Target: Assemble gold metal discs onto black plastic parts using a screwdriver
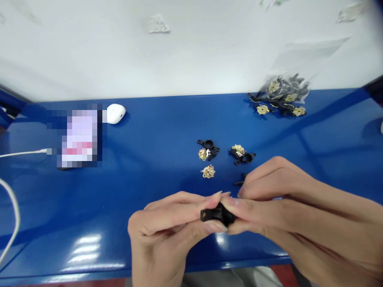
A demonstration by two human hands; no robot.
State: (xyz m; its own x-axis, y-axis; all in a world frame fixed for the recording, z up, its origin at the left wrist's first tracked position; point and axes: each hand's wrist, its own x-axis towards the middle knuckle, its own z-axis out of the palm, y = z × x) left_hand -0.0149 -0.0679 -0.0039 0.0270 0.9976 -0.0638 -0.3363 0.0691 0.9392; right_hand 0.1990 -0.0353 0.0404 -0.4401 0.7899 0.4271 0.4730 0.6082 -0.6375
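The blue counter [155, 139] spreads beneath you. Over its near side, your left hand [172, 223] and right hand [278, 203] meet, thumbs and fingers clamped on one piece. At the far right of the counter lies a pile of black-and-gold parts [285, 104], some inside a clear bag. The piece you grip is a black part [213, 214], held between your fingertips; you seem to be pressing or working it, though your fingers hide the contact. That calls for a steady left pinch and measured force from the right. Smallest, a loose gold disc [208, 172] lies just beyond your fingers.
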